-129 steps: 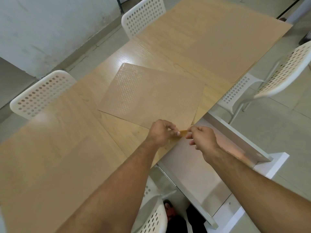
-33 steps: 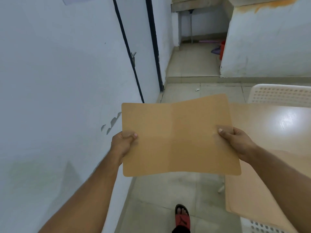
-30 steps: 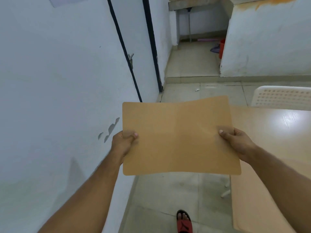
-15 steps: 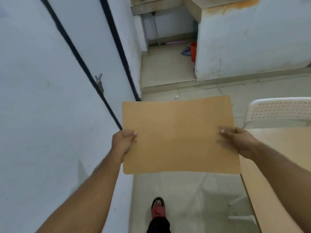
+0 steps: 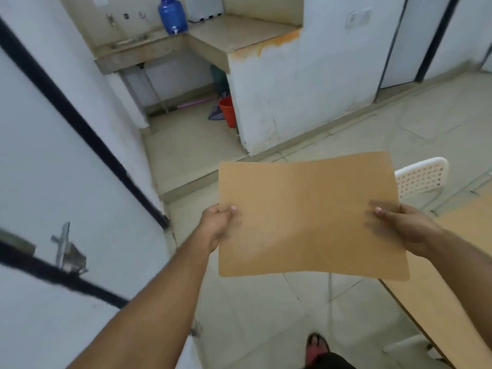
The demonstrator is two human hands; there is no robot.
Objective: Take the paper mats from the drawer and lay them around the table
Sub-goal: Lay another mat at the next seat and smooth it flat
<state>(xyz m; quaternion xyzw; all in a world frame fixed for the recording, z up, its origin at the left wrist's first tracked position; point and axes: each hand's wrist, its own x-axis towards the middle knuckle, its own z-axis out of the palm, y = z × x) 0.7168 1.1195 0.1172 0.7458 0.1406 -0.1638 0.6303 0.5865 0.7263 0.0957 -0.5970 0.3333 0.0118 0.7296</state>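
- The left hand (image 5: 217, 226) pinches the left edge of a brown paper mat (image 5: 308, 217), thumb on the upper face and the other fingers hidden underneath.
- The right hand (image 5: 407, 226) pinches the mat's right edge in the same way, its thumb lying flat on top; this hand is a little blurred.
- The mat hangs in the air between the two hands, held roughly level at chest height, with a faint fold line down its middle and a slight sag toward the near edge.
- Its near right corner overlaps the view of the wooden table (image 5: 452, 283); whether it touches the table cannot be told.
- Below the mat is a pale tiled floor (image 5: 266, 315), and a foot in a red sandal (image 5: 316, 347) shows at the bottom edge.
- The table runs along the right side, with a white perforated chair (image 5: 420, 177) just beyond its far end.
- On the left stands a white wall or door (image 5: 53, 155) with black trim lines and a metal latch (image 5: 62, 246).
- Farther off is a white partition wall (image 5: 292, 89) with an orange stain along its top, and an orange bucket (image 5: 228, 111) beside it on the floor.
- At the back a concrete counter (image 5: 159, 46) carries a blue water jug (image 5: 171, 14).
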